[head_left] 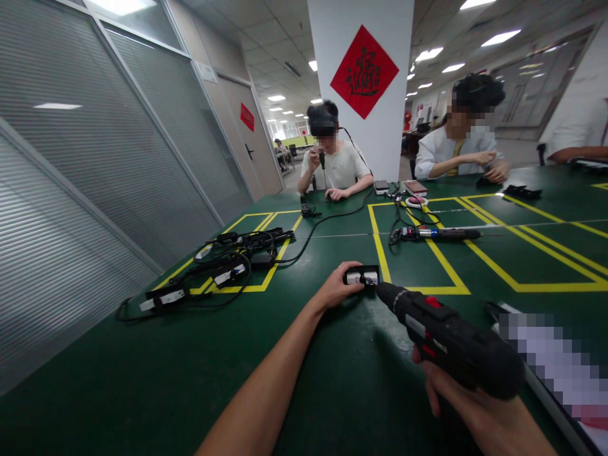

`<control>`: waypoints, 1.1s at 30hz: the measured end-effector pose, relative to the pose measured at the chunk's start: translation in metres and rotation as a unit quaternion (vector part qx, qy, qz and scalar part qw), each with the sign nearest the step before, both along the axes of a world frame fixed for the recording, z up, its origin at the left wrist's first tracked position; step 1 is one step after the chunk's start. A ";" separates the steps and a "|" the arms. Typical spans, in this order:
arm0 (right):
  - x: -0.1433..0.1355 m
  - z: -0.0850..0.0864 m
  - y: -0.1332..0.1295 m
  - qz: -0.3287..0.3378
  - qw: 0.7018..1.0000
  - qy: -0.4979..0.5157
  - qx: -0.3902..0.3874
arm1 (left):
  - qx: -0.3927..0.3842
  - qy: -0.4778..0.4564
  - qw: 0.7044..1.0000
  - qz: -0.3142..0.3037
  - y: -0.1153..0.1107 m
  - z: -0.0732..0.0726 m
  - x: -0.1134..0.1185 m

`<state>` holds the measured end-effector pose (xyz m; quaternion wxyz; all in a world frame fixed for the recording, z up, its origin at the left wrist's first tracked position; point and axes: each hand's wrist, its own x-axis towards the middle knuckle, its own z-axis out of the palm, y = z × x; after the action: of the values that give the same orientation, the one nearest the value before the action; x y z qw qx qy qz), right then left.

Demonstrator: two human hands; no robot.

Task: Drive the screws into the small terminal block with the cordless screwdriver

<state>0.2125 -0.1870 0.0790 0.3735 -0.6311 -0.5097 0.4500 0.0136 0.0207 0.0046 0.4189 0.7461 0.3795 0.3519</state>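
Fingers (432, 394) around drill (456, 339), possibly lettered

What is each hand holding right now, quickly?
Left hand: closed, holding a small black-and-white device.
Right hand: closed, holding a black power drill.

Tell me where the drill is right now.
In the head view, the drill is right of centre, gripped in the right hand and pointing toward the small black-and-white block held by the left hand.
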 end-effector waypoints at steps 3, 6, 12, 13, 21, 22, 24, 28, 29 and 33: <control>0.003 -0.009 0.001 0.003 0.999 0.044 -0.010 | -0.003 -0.002 1.000 0.003 0.000 0.001 0.000; 0.005 -0.012 0.002 0.018 0.999 0.036 -0.005 | -0.004 -0.001 1.000 0.002 0.000 0.001 0.001; 0.006 -0.010 0.003 0.035 0.999 0.009 -0.029 | -0.013 -0.004 1.000 0.002 -0.002 0.004 0.002; 0.005 -0.012 0.004 0.028 0.999 0.011 -0.030 | -0.015 -0.005 1.000 0.001 -0.003 0.004 0.003; 0.000 -0.036 0.010 -0.030 0.998 0.044 0.037 | -0.005 -0.006 1.000 0.004 0.000 0.001 0.004; 0.001 -0.037 0.010 -0.028 0.998 0.048 0.039 | -0.004 -0.005 1.000 0.005 0.000 0.001 0.004; 0.002 -0.040 0.012 -0.022 0.997 0.058 0.038 | -0.005 -0.003 1.000 0.005 0.000 0.001 0.004; 0.003 -0.047 0.015 -0.031 0.998 0.058 0.026 | -0.009 -0.006 1.000 0.003 -0.001 0.003 0.005; 0.003 -0.049 0.015 -0.034 0.997 0.062 0.025 | -0.009 -0.006 1.000 0.005 -0.002 0.003 0.005; 0.001 -0.052 0.017 -0.039 0.996 0.081 0.020 | -0.006 -0.003 1.000 0.010 -0.002 0.004 0.004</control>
<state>0.2131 -0.1696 0.0266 0.4436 -0.6044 -0.4613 0.4744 0.0179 0.0191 0.0082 0.4210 0.7389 0.3874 0.3561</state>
